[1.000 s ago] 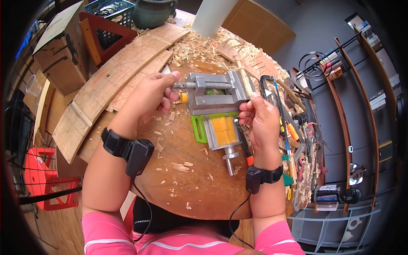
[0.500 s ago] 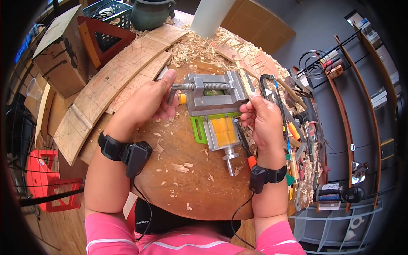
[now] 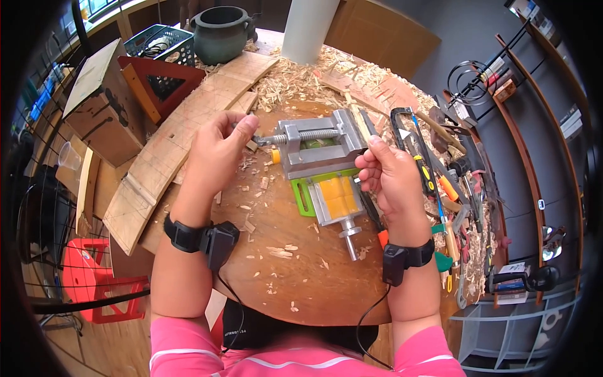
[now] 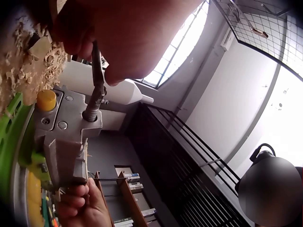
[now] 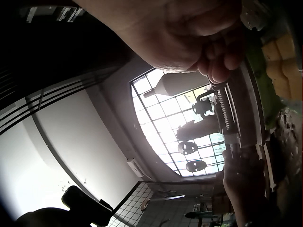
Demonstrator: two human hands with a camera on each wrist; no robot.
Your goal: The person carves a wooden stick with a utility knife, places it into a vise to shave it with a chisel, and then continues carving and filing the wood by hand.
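A grey metal vise (image 3: 319, 162) lies on the round wooden table, its threaded screw (image 3: 311, 136) running toward the left. My left hand (image 3: 218, 147) holds the handle bar (image 4: 97, 66) at the outer end of that screw, its fingers curled round the bar. At the vise's right end, a thin, pale wood strip (image 3: 360, 124) stands against the jaw. My right hand (image 3: 399, 182) pinches the near end of this strip between thumb and curled forefinger. Just below sits a green-based clamp (image 3: 303, 198) with yellow blocks (image 3: 338, 196) and a metal screw handle (image 3: 349, 242).
Wood shavings (image 3: 282, 88) pile up along the back. Long curved boards (image 3: 169, 147) lie at the left, beside a wooden box (image 3: 100, 103). Saws and hand tools, including a blue-bladed hacksaw (image 3: 397, 125), crowd the right side. A white post (image 3: 308, 31) rises behind.
My left hand has turned about the screw's end, rising with its knuckles higher, and the handle bar has swung with it. The right hand keeps its pinch on the strip. The head view has shifted slightly.
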